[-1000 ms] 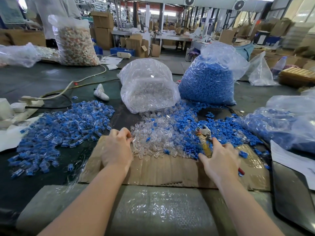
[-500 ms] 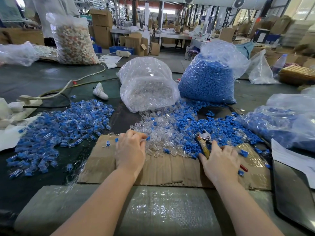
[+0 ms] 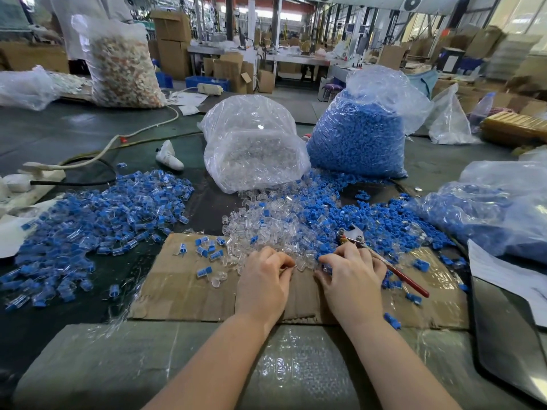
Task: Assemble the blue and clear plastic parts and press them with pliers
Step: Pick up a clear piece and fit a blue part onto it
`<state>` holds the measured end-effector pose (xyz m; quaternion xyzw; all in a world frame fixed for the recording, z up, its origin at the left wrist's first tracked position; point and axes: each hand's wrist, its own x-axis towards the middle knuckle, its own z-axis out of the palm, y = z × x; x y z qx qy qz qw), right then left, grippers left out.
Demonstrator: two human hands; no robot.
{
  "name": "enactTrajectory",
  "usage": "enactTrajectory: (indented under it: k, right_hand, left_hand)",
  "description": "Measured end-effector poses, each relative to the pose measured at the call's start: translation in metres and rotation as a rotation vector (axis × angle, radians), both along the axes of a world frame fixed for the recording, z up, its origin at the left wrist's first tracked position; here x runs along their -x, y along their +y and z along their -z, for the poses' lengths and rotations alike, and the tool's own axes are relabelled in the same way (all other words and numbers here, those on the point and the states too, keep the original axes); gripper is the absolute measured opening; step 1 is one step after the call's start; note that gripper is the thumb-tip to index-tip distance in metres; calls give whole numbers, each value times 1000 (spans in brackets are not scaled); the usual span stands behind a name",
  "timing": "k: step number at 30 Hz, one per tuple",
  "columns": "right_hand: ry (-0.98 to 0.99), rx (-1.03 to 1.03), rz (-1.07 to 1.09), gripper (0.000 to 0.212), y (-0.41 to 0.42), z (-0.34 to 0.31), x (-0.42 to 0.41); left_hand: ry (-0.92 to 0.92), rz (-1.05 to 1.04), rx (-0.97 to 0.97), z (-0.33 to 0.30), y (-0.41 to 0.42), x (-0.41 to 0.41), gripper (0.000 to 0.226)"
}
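Over on the far left of the dark table (image 3: 88, 128) lies a wide heap of assembled blue-and-clear pieces (image 3: 97, 220), spreading toward a flattened cardboard sheet (image 3: 183, 288) where a few more finished pieces are scattered. Behind, a clear bag of transparent parts (image 3: 254, 143) slumps open, spilling a loose pile of clear parts (image 3: 266, 220) onto the cardboard's far edge. The left hand (image 3: 263, 282) rests at the near edge of that pile, fingers curled in and pinching something small that I cannot make out, apparently a clear piece. Close beside it, the right hand (image 3: 352, 279) is curled too, fingertips gripping a small blue part at the edge of the loose blue parts (image 3: 370, 214). The pliers (image 3: 381, 258) lie just under and beyond that hand, metal head toward the blue pile, red handle sticking out to the right. Behind stands a full bag of blue parts (image 3: 358, 137), and on the right another bag of blue pieces (image 3: 497, 208) lies on its side.
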<state>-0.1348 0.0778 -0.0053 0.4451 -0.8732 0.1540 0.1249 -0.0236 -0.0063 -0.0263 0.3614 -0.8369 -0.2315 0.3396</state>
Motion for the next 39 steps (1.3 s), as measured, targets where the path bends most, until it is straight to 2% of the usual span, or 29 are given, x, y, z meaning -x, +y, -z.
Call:
enactTrajectory:
  k: [4,9,12,16,18,21,25,28,34,39]
  right_hand:
    - [0,7,0,15,-1,1,-4]
    - [-34,220,-89,6,2,1,-14]
    - [-84,280,-223,9,2,-1,-20]
    - [-226,250,-309,14,3,-2,-20]
    - [-260,227,-290,17,3,-2,-17]
    - [-137,188,-144,22,4,-4,-11]
    - [-10,13,49,26,5,-7,-4]
    - [29,-71,59,28,3,-5,-2]
    - [49,-97,70,23,-2,-3,-2]
    - [29,-67,78,20,-5,-2,-1]
  left_hand:
    - [19,21,5,-1,1,-2,10]
    - [73,82,-4,-6,3,-4,24]
    - [121,179,-80,-10,5,-6,30]
    - [198,193,-202,-12,4,-9,21]
    - [202,179,-244,-12,5,-10,21]
    - [169,152,-180,-12,5,-8,28]
    - [121,124,-126,-10,3,-7,28]
    - [118,125,-137,-11,3,-7,21]
    - [125,120,-146,-11,4,-7,12]
    - [102,118,-104,-9,4,-7,27]
